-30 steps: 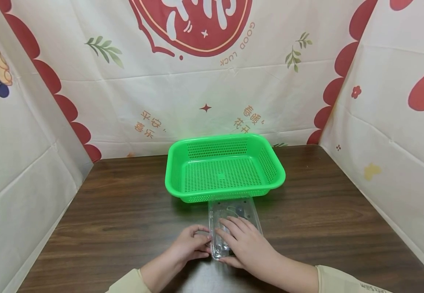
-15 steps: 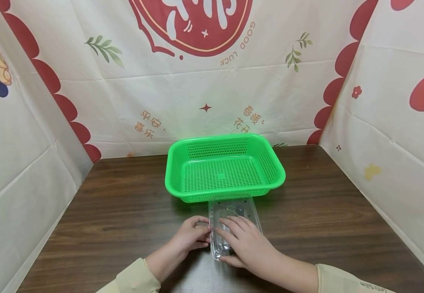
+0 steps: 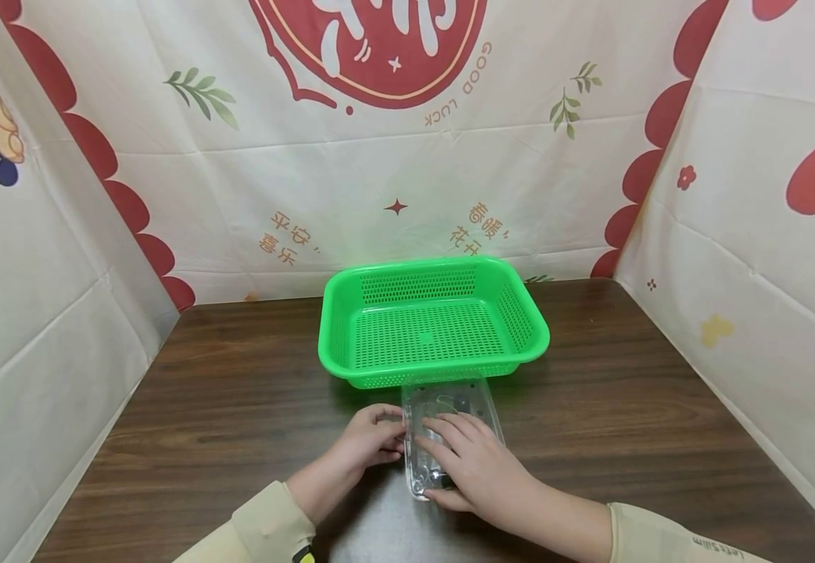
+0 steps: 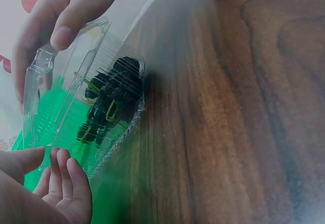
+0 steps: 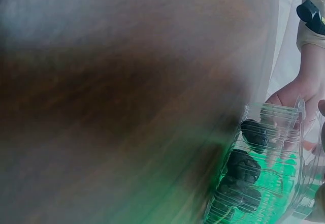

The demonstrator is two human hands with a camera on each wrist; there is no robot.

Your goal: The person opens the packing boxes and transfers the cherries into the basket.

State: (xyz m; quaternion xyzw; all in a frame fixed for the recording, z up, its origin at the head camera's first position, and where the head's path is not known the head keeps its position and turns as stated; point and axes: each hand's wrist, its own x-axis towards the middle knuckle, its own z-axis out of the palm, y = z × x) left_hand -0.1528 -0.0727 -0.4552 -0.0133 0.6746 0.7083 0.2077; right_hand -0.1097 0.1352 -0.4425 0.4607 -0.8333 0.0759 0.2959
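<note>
A clear plastic clamshell box (image 3: 418,403) lies on the table, its far end up against the front of the basket. Dark grapes (image 4: 111,94) on green stems show through its ribbed wall; in the right wrist view the grapes (image 5: 244,168) sit along the bottom. My left hand (image 3: 364,438) is at the box's left side, thumb and fingertips pinching the rim where lid and base meet. My right hand (image 3: 478,465) rests across the lid with fingers spread, its thumb at the near corner. It covers much of the lid in the head view.
Just beyond the box stands a green perforated basket (image 3: 425,372) with nothing in it. The dark wooden table (image 3: 224,391) is bordered at the back and sides by a printed white cloth (image 3: 351,172). A dark band (image 5: 311,16) circles the left sleeve.
My left hand has slid forward along the box's left rim, away from the near corner. The right hand stays on the lid, and the box has hardly moved.
</note>
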